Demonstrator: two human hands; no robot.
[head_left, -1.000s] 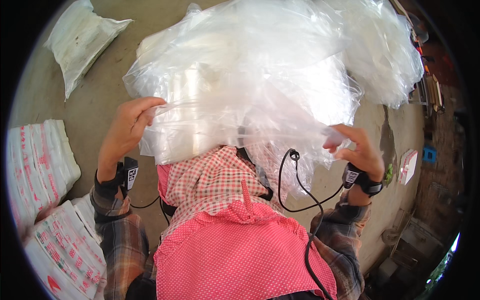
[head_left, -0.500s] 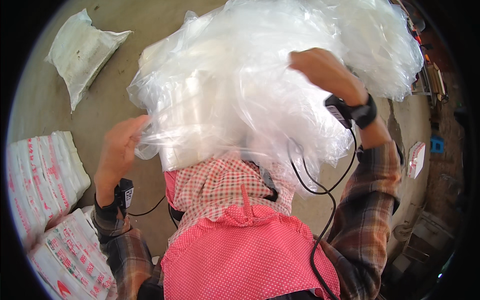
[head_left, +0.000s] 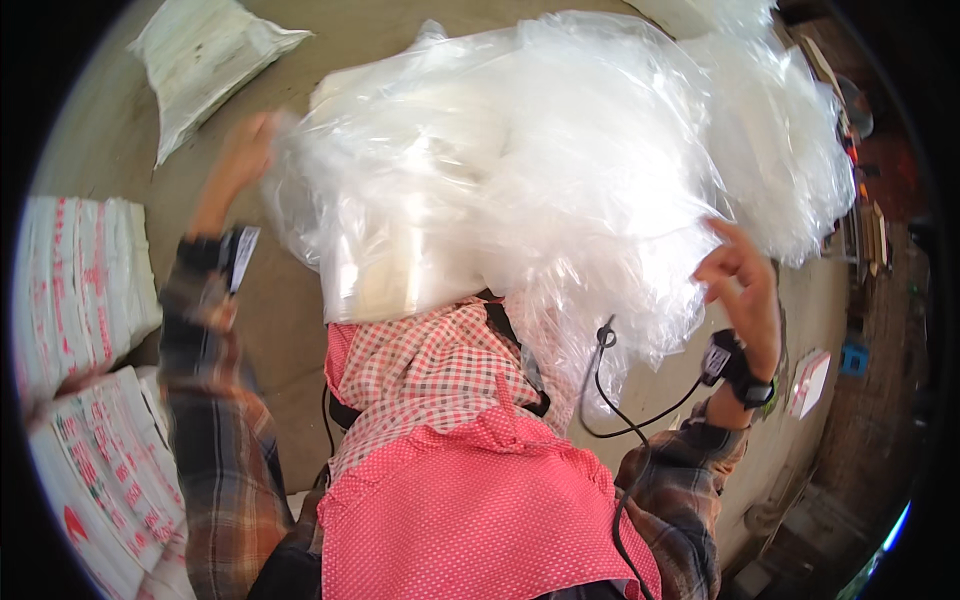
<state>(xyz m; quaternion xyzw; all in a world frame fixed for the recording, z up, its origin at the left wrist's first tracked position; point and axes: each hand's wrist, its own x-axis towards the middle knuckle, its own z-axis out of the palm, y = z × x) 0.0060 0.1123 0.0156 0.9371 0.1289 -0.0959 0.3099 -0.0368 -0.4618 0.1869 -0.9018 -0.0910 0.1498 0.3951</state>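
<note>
We log crumpled clear plastic film (head_left: 520, 150), heaped, 12 o'clock | left hand (head_left: 242, 150), 10 o'clock, at film's edge; blurred, we cannot tell its grip | right hand (head_left: 742, 285), 3 o'clock, fingers parted beside film, contact unclear | red-printed white packs (head_left: 85, 290), 9 o'clock; white sack (head_left: 205, 65), 10–11 o'clock

The floor (head_left: 285, 345) was grey-brown and bare in patches. A white sack (head_left: 205, 60) lay on it at far left, with a red-printed white stack (head_left: 80, 290) nearer. A small white-and-pink item (head_left: 808, 383) lay at right. Support beneath the clear plastic film (head_left: 600, 130) was hidden.
</note>
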